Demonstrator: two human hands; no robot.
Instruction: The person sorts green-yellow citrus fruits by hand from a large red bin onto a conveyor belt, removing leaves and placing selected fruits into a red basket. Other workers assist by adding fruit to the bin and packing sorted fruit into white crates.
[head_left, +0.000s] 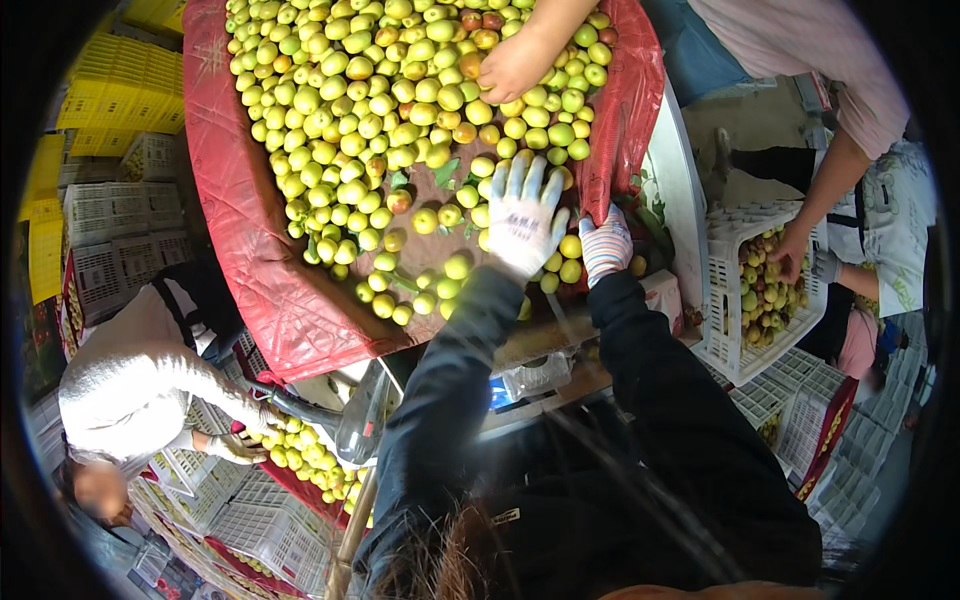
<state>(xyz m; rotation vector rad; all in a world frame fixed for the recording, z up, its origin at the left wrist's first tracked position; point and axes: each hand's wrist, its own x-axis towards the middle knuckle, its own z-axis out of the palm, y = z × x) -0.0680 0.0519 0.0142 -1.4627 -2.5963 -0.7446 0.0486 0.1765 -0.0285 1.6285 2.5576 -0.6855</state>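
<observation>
My left hand (523, 225), in a white glove bearing print, lies palm down with its fingers apart over green jujubes (345, 150) at the near end of a red quilted liner (251, 300). Some fruit shows beyond its fingertips and beside its thumb; what lies under the palm is hidden. Close by on the right, my right hand (606, 244) wears a striped glove and pinches the hanging red liner edge (600, 176). Most of the jujubes are yellow-green, a few reddish brown. Green leaves (447, 174) lie among them on the liner's brown floor.
Another person's bare hand (517, 66) reaches into the fruit from above. On the right, a white plastic crate (724, 300) holds jujubes, with a co-worker's hand (789, 251) in it. Yellow crates (120, 82) stack at upper left. A person (150, 375) handles fruit at lower left.
</observation>
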